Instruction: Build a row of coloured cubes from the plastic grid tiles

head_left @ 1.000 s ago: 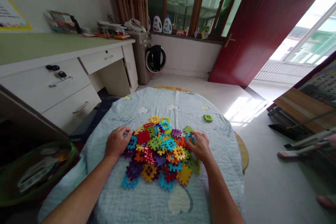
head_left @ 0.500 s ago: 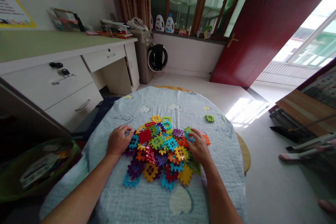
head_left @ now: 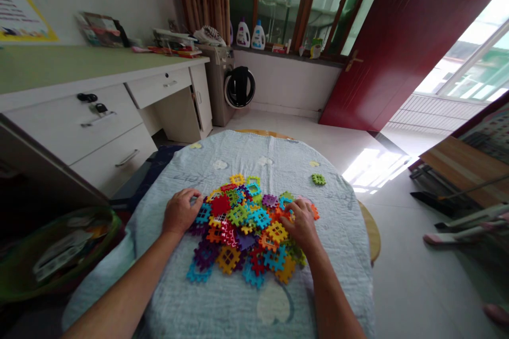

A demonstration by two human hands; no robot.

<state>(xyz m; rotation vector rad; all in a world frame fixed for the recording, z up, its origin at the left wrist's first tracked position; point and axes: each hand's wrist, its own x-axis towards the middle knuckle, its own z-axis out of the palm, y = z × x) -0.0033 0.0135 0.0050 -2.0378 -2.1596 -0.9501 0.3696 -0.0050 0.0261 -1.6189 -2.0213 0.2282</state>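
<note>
A heap of colourful plastic interlocking tiles (head_left: 237, 215), square with notched edges and some with window-like grids, lies on the cloth between my hands. At the heap's left edge my left hand (head_left: 181, 213) rests with its fingers loosely bent and thumb apart, holding nothing; a blue tile (head_left: 203, 214) lies beside its fingertips. My right hand (head_left: 301, 222) is over the heap's right side, thumb and fingers apart and touching tiles near an orange tile (head_left: 278, 214). Just below its thumb sit a yellow tile (head_left: 277, 231) and a blue tile (head_left: 275, 258). Its other fingertips are partly hidden.
One green tile (head_left: 318, 179) lies apart on the light blue cloth (head_left: 254, 156) covering the round table. To the left are a green basket (head_left: 115, 226) with things in it and a white desk (head_left: 43, 127). A washing machine (head_left: 219, 85) and red door (head_left: 358, 63) stand beyond.
My right hand has shifted slightly left with its fingers drawn closer together. Near it, the yellow tile and the blue tile on the heap's lower right have slid and turned. My left hand stays put.
</note>
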